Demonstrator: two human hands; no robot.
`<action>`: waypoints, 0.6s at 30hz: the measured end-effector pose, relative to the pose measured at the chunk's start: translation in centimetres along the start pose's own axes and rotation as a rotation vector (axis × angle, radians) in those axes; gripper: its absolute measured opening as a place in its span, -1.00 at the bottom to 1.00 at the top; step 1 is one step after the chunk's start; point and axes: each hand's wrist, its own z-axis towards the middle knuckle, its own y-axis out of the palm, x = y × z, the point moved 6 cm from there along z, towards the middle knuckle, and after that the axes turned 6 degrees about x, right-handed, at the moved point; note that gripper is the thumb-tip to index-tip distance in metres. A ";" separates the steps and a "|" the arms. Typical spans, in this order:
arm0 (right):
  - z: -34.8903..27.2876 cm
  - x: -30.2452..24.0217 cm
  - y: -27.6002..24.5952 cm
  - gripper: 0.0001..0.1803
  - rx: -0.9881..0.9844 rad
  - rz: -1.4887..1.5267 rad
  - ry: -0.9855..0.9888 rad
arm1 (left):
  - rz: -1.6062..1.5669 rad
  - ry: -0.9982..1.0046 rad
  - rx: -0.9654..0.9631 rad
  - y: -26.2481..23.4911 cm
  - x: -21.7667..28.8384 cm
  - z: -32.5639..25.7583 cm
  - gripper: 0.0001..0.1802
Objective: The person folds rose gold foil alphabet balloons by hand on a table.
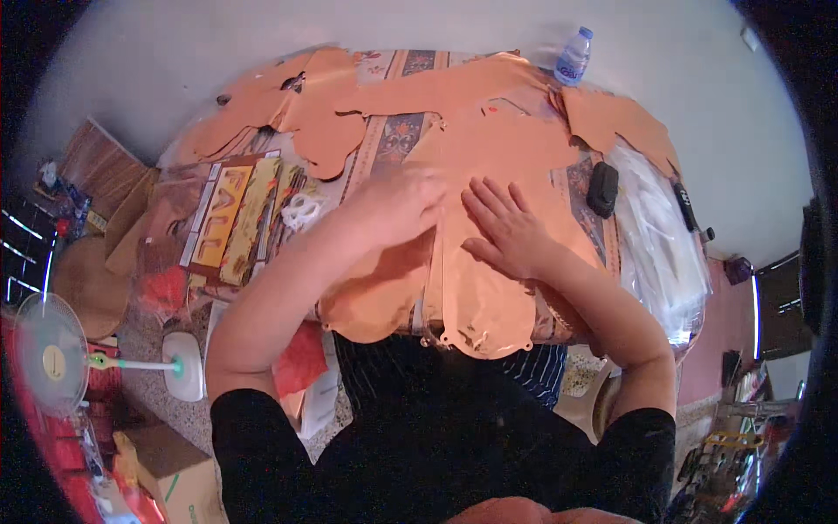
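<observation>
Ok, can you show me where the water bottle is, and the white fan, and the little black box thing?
Water bottle [573, 58], head view, on its clear body below the blue cap.
White fan [51, 351], head view, on the round head's middle.
Black box [602, 189], head view, on its top face.

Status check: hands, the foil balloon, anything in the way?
Left hand and right hand both flat, open, pressing on the orange foil balloon. Balloon lies deflated across the table edge. Black case and bottle stand apart, nothing blocking.
</observation>
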 end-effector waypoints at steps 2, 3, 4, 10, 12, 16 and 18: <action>0.0 -0.1 -0.2 -0.19 -0.001 0.006 0.000 | -0.034 -0.022 -0.063 0.3 1.3 -2.2 -0.83; -0.1 -0.1 -0.2 -0.20 -0.004 0.006 0.008 | -0.074 -0.027 -0.086 1.1 1.6 -3.6 -0.82; 0.0 -0.1 -0.3 -0.20 0.001 0.007 0.004 | -0.113 -0.027 -0.104 1.7 1.8 -4.8 -0.81; -0.2 -0.2 -0.2 -0.18 0.002 0.042 0.006 | -0.146 0.052 0.079 2.5 3.6 -8.7 -0.71; -0.3 -0.2 -0.1 -0.18 0.005 0.044 0.026 | -0.147 0.074 0.114 2.6 3.7 -8.9 -0.71; 0.0 -0.4 0.4 -0.18 0.008 0.045 0.058 | -0.166 0.049 0.149 2.7 3.7 -9.1 -0.70; 0.2 -0.4 0.5 -0.18 0.002 0.038 0.082 | -0.191 0.006 0.165 2.7 3.5 -9.0 -0.70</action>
